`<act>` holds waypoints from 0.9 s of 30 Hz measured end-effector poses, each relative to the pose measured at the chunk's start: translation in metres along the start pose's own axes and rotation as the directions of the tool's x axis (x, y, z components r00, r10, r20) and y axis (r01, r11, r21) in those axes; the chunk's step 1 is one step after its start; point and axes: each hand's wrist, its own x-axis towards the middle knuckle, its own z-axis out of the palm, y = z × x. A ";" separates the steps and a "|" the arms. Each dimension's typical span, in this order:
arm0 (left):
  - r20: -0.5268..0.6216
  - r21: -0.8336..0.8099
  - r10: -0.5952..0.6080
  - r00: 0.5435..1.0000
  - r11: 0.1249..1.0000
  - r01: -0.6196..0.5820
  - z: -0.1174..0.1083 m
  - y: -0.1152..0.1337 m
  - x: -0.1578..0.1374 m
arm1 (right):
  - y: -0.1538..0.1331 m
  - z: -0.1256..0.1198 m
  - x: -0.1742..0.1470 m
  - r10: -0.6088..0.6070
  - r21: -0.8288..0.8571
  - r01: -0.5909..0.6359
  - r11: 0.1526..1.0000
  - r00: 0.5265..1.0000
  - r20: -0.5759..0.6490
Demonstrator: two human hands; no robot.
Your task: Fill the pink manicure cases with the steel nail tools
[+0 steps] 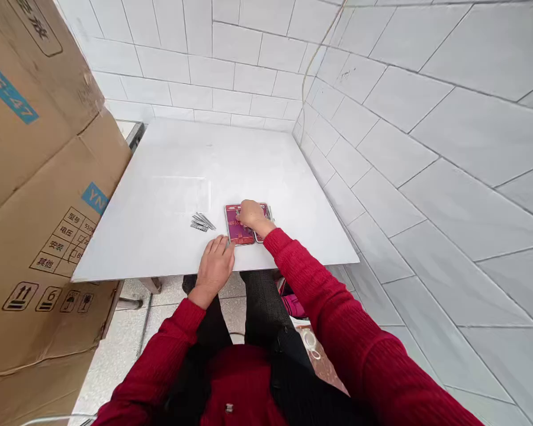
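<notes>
A flat red-and-purple case (240,227) with a pale rim lies on the white table, and a second similar panel (265,209) is right beside it; I cannot tell whether they are joined. My right hand (251,214) is over both, fingers curled downward in a pinch, covering their middle. What it pinches, if anything, is hidden. My left hand (216,260) rests flat at the table's front edge, fingers stretched, the thumb side by the case's lower left corner. Left of the case lies a small pile of slim silver-grey metal pieces (201,222), too small to name.
The white table (169,154) meets a tiled wall (231,74) behind and another on the right. Large cardboard boxes (39,189) stand close along its left side. A thin cable (313,59) runs down the corner. Below the table are my legs and a pink item (293,306).
</notes>
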 end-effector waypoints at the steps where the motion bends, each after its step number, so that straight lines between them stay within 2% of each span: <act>1: 0.012 -0.006 -0.005 1.000 1.000 0.005 -0.001 -0.001 0.000 | 0.000 -0.001 0.003 0.004 0.012 -0.004 1.000 1.000 0.028; 5: 0.045 -0.044 -0.018 0.999 0.999 0.020 -0.003 -0.002 -0.001 | 0.003 -0.001 0.011 0.019 0.106 -0.026 0.994 0.997 0.071; 10: 0.061 -0.086 -0.021 0.998 0.996 0.027 -0.006 -0.002 -0.002 | 0.011 0.003 0.013 0.042 0.280 -0.043 0.959 0.999 0.010; 16: 0.062 -0.057 -0.024 0.998 0.998 0.027 -0.004 -0.001 0.000 | 0.018 -0.001 0.026 0.059 0.475 -0.065 0.878 0.998 0.027; 19: 0.065 -0.049 -0.024 0.998 0.998 0.027 -0.004 -0.001 0.000 | 0.018 -0.008 0.035 0.055 0.538 -0.024 0.843 0.998 -0.042; 23: 0.070 -0.068 -0.032 0.997 0.997 0.037 -0.004 -0.001 -0.001 | -0.002 -0.018 0.040 -0.069 0.508 0.103 0.855 0.994 -0.086; 27: 0.055 -0.066 -0.037 0.998 0.997 0.041 -0.004 -0.001 -0.002 | -0.046 -0.019 0.039 -0.263 0.306 0.246 0.920 0.965 0.016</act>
